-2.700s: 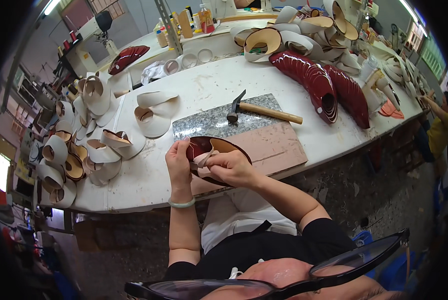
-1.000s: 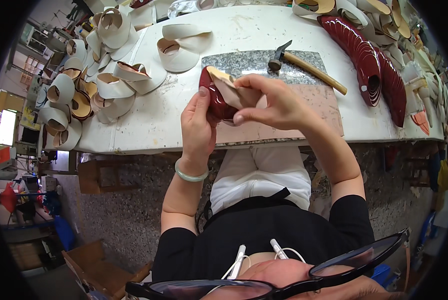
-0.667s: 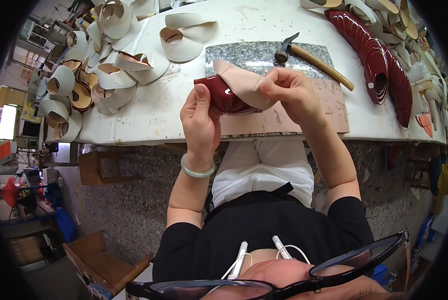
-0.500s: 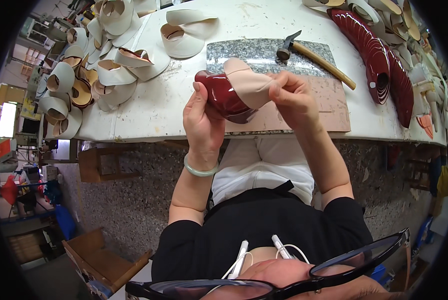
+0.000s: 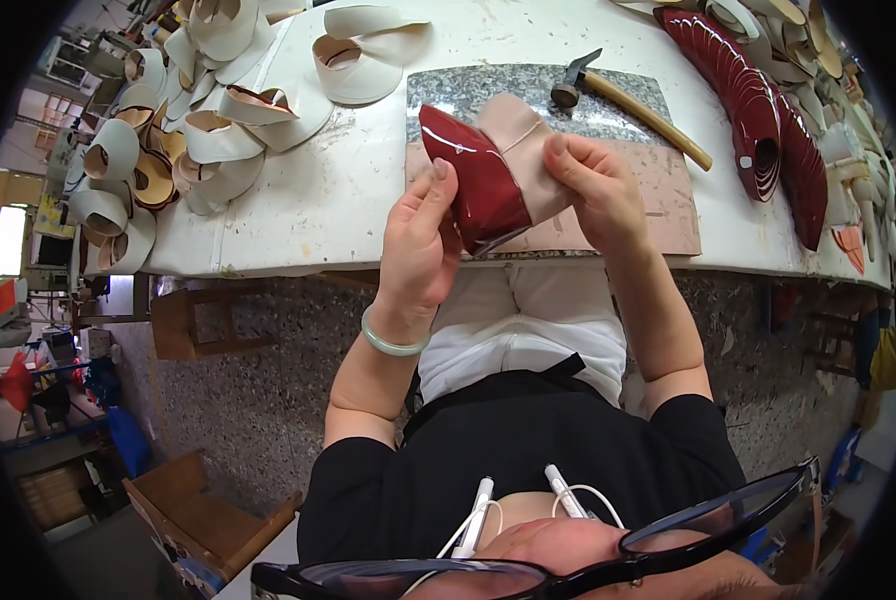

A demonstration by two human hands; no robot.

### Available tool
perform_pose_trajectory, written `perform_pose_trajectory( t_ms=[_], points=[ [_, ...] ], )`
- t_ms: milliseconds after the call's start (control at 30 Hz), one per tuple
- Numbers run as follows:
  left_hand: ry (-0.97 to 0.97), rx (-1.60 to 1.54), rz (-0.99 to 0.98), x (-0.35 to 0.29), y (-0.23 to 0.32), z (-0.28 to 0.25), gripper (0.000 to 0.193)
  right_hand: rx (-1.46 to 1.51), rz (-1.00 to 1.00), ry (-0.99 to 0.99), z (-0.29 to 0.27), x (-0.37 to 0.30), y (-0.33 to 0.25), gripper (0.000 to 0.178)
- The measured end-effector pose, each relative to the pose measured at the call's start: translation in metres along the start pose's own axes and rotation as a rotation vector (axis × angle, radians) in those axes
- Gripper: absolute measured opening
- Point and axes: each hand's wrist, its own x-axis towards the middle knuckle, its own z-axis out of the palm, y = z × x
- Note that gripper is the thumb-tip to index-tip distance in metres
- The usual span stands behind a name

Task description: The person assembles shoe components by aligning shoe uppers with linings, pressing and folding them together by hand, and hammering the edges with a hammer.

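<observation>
Between my two hands is a shoe upper (image 5: 478,180), glossy dark red on one part and pale pink-beige lining on the other. My left hand (image 5: 423,225) grips the red side, thumb on top and fingers underneath. Opposite it, my right hand (image 5: 598,190) pinches the beige side with its thumb on the surface; its other fingers are partly hidden. The piece is held up over the near edge of a pinkish board (image 5: 648,205). Beyond it, a hammer (image 5: 638,112) with a wooden handle lies across a speckled grey slab (image 5: 488,85).
Cream shoe uppers (image 5: 223,150) are heaped at the left of the white table (image 5: 298,215), with another one (image 5: 363,65) farther back. Nested glossy red uppers (image 5: 738,110) lie at the right, beside more pale pieces (image 5: 858,170). A wooden stool (image 5: 203,325) stands below the table edge.
Both hands have shifted slightly right. The upper has turned and been spread flatter, so more of its red face shows. The hammer stays on the slab.
</observation>
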Motion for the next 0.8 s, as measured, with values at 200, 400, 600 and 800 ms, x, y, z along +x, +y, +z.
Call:
perform_pose_trajectory(
  t_ms=[200,400,600,800],
  points=[
    [-0.078,0.066,-0.195,0.0,-0.001,-0.018,0.036,-0.268,0.003,0.174,0.005,0.011,-0.016,0.038],
    [-0.216,0.326,0.123,0.005,0.002,-0.01,0.037,-0.737,-0.477,-0.019,0.022,0.001,-0.031,0.02],
    [-0.16,0.16,0.205,0.004,-0.008,-0.008,0.033,-0.671,-0.357,0.204,0.02,0.003,-0.012,0.034],
    [-0.164,0.02,0.075,-0.002,-0.006,-0.012,0.042,-0.592,-0.351,0.296,0.029,0.017,-0.004,0.034]
  ],
)
